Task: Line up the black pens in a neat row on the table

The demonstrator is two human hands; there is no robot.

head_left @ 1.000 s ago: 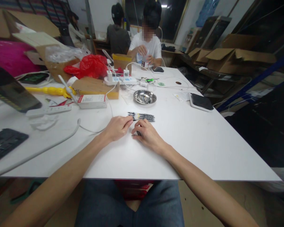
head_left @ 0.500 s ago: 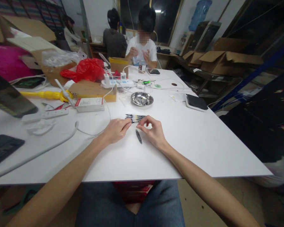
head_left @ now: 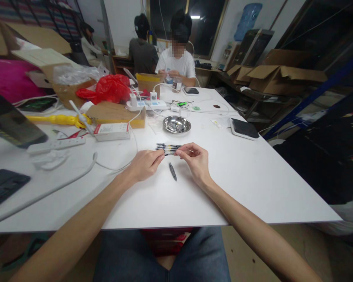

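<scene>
Both of my hands meet over the middle of the white table [head_left: 241, 184]. My left hand [head_left: 145, 163] is closed, thumb and forefinger pinching one end of a thin black pen [head_left: 169, 154]. At the pen's other end, my right hand [head_left: 195, 158] pinches with thumb and fingertips, hiding part of it. Just beyond my fingers several slim pens [head_left: 168, 146] lie side by side in a row. Nearer to me, between my hands, a short dark-grey, pen-like piece [head_left: 172, 171] rests on the table, touched by neither hand.
Behind the pens stands a steel bowl [head_left: 167, 126] with small dark pieces in it. A white power strip [head_left: 138, 105], a small white box [head_left: 112, 132] and cables lie to the left. At right is a black-topped device [head_left: 244, 129]. A person [head_left: 176, 64] sits opposite.
My right hand has shifted slightly right, and the thin pen now shows stretched between my two hands. The left hand has barely moved. The person opposite has lowered their hands.
</scene>
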